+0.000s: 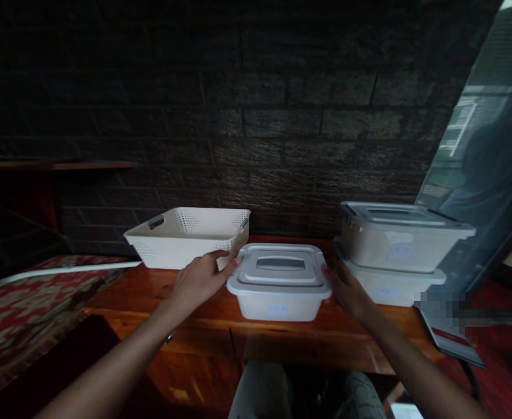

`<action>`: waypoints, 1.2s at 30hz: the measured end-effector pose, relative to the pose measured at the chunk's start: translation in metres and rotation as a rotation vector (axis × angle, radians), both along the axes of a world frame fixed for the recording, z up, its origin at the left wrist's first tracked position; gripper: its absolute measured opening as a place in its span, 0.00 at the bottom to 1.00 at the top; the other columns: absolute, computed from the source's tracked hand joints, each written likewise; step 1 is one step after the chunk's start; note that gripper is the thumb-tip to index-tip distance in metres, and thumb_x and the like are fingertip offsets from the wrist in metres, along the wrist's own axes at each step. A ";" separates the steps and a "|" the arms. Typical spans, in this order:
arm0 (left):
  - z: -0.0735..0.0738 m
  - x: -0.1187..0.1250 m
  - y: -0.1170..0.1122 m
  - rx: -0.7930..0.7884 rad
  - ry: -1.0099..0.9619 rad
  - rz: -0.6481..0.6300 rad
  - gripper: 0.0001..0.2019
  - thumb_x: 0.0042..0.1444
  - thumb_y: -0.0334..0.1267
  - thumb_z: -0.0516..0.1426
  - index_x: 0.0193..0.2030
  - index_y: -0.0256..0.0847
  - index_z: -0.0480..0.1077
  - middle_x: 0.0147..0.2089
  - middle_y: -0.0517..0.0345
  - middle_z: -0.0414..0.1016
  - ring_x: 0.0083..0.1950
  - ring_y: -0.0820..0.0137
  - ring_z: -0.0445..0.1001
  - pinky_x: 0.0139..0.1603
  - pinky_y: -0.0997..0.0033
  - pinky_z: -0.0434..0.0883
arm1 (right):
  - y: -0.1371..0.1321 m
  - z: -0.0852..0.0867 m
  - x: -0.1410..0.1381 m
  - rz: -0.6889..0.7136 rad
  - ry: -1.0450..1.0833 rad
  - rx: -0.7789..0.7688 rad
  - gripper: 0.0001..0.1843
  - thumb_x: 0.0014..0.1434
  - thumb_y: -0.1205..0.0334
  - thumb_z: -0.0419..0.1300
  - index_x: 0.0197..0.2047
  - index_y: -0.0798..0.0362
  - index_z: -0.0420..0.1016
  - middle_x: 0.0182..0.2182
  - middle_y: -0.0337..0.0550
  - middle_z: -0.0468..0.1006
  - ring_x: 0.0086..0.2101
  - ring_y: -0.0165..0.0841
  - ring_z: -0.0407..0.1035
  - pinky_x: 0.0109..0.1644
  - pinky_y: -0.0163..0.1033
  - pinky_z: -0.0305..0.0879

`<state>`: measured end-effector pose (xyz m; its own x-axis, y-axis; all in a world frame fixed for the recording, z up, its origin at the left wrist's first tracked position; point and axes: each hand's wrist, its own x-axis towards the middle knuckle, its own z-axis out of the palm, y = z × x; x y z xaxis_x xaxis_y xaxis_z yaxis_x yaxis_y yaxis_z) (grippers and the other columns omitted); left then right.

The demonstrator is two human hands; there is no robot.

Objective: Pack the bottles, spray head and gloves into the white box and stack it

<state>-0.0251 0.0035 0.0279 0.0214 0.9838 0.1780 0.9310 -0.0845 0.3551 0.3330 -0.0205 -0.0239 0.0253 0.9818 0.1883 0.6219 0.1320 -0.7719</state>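
A white lidded storage box [280, 308] sits near the front edge of the wooden table, with a grey handle set in its lid. My left hand [203, 273] grips its left end, thumb on the lid's rim and the other fingers partly hidden behind the side. On the right end my right hand [343, 285] presses in the same way, its fingers partly out of sight. The lid looks seated on the box. Just behind my left hand stands a cream perforated basket [169, 251], whose visible inside holds nothing I can make out.
Two more lidded boxes are stacked on the right, a larger one [369, 247] above a lower one [369, 285]. Beside them a flat, partly blurred item [454, 337] overhangs the wooden table [151, 294]. A brick wall [282, 128] rises behind; glass [469, 169] is at right.
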 end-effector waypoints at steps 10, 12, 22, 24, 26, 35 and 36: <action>-0.039 0.003 -0.006 -0.238 -0.385 -0.086 0.37 0.65 0.71 0.43 0.50 0.37 0.73 0.36 0.51 0.81 0.34 0.60 0.78 0.26 0.67 0.69 | -0.003 -0.005 -0.004 0.028 0.278 -0.218 0.25 0.68 0.36 0.51 0.36 0.51 0.67 0.18 0.33 0.71 0.14 0.27 0.61 0.16 0.30 0.54; -0.034 0.009 -0.006 -0.211 -0.350 -0.101 0.33 0.66 0.67 0.45 0.50 0.37 0.72 0.40 0.47 0.82 0.40 0.57 0.80 0.34 0.63 0.73 | -0.001 -0.003 -0.002 0.028 0.236 -0.170 0.22 0.67 0.39 0.55 0.34 0.50 0.67 0.17 0.32 0.69 0.15 0.27 0.61 0.17 0.31 0.54; -0.019 0.022 -0.010 -0.133 -0.104 -0.111 0.23 0.71 0.53 0.43 0.49 0.38 0.71 0.49 0.33 0.82 0.55 0.44 0.80 0.55 0.50 0.69 | 0.000 0.012 0.001 0.079 -0.179 0.078 0.15 0.68 0.51 0.52 0.31 0.49 0.65 0.24 0.44 0.75 0.26 0.37 0.71 0.30 0.40 0.58; -0.015 0.024 -0.012 -0.142 -0.044 -0.138 0.24 0.71 0.53 0.42 0.51 0.39 0.72 0.48 0.35 0.83 0.53 0.45 0.81 0.52 0.51 0.70 | 0.002 0.015 0.002 0.106 -0.264 0.102 0.15 0.68 0.54 0.51 0.31 0.50 0.67 0.26 0.48 0.77 0.28 0.39 0.73 0.33 0.42 0.57; -0.011 0.026 -0.013 -0.146 -0.002 -0.154 0.25 0.71 0.53 0.41 0.53 0.39 0.72 0.46 0.36 0.84 0.51 0.47 0.82 0.50 0.52 0.71 | 0.004 0.019 0.003 0.123 -0.332 0.102 0.16 0.68 0.56 0.51 0.30 0.50 0.68 0.25 0.50 0.77 0.27 0.40 0.73 0.33 0.43 0.56; -0.005 0.030 -0.015 -0.149 0.099 -0.112 0.24 0.72 0.50 0.41 0.55 0.38 0.72 0.43 0.37 0.84 0.48 0.47 0.83 0.45 0.54 0.70 | 0.001 0.028 0.002 0.130 -0.466 0.068 0.18 0.71 0.59 0.51 0.30 0.53 0.72 0.26 0.52 0.80 0.25 0.38 0.74 0.30 0.41 0.55; -0.004 0.031 -0.015 -0.154 0.123 -0.099 0.24 0.72 0.50 0.41 0.54 0.39 0.72 0.42 0.38 0.84 0.47 0.47 0.83 0.44 0.54 0.70 | 0.001 0.028 0.002 0.126 -0.471 0.061 0.17 0.71 0.60 0.51 0.31 0.53 0.72 0.26 0.53 0.80 0.25 0.38 0.74 0.30 0.41 0.55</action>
